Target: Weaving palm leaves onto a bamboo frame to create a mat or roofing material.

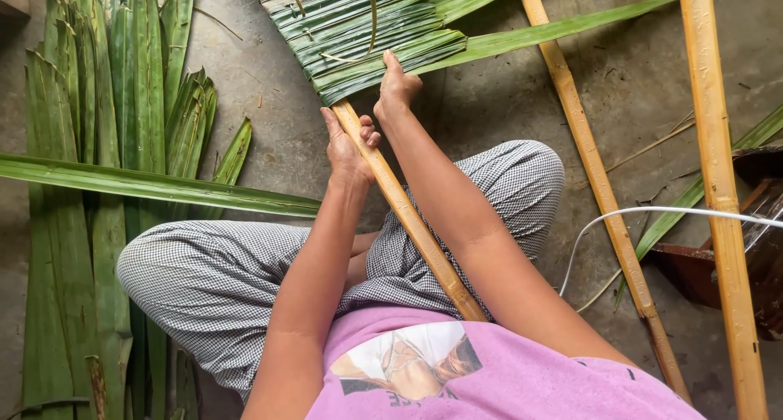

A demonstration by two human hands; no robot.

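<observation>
Left hand (346, 147) gripped long yellow bamboo stick (408, 212), fingers wrapped tight; right hand (397, 88) at 1 o'clock pressed folded green palm-leaf panel (359, 33), fingers curled, enclosing nothing visible.

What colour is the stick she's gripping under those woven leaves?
The bamboo stick is pale yellow-tan, held by the left hand; the head view shows it.

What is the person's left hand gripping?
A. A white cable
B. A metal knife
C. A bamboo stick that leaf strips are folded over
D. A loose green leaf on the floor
C: the left hand wraps around the bamboo stick, whose far end carries the folded green leaf strips.
</observation>
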